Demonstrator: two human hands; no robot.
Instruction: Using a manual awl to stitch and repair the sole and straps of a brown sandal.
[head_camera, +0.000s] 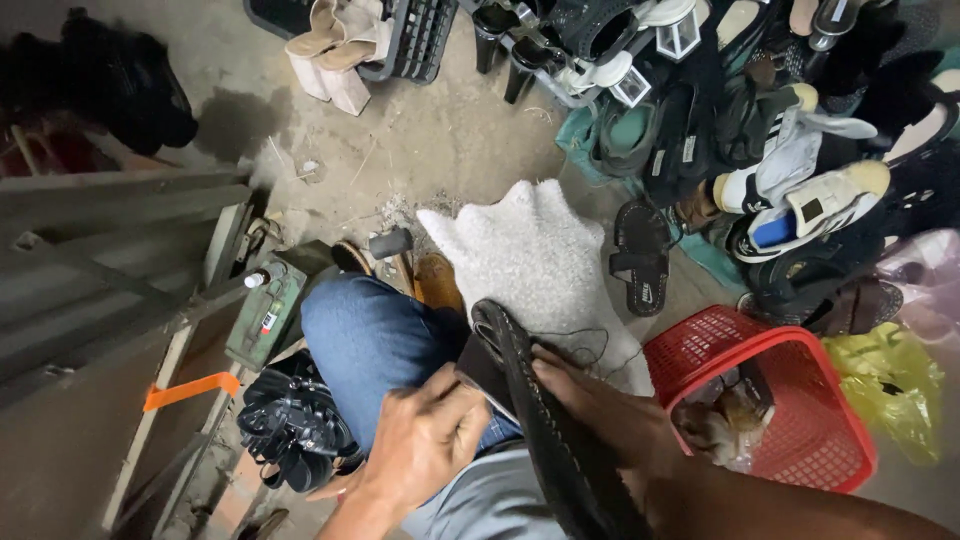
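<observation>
A black sandal (540, 400) rests sole-up on my lap, its edge running from my knee toward me. My left hand (425, 440) is closed on the near side of the sandal's strap and upper. On the far side, my right hand (600, 405) grips the sole with fingers curled over its rim. A thin dark thread (585, 340) trails from the sandal across a white fluffy cloth (535, 260). My leg in blue jeans (370, 340) lies under the sandal.
A red plastic basket (790, 400) stands right of my right hand. A heap of shoes and sandals (760, 130) fills the upper right. A lone black sandal (640, 255) lies beside the white cloth. A green metal box (265, 315) and wooden planks (110, 260) are on the left.
</observation>
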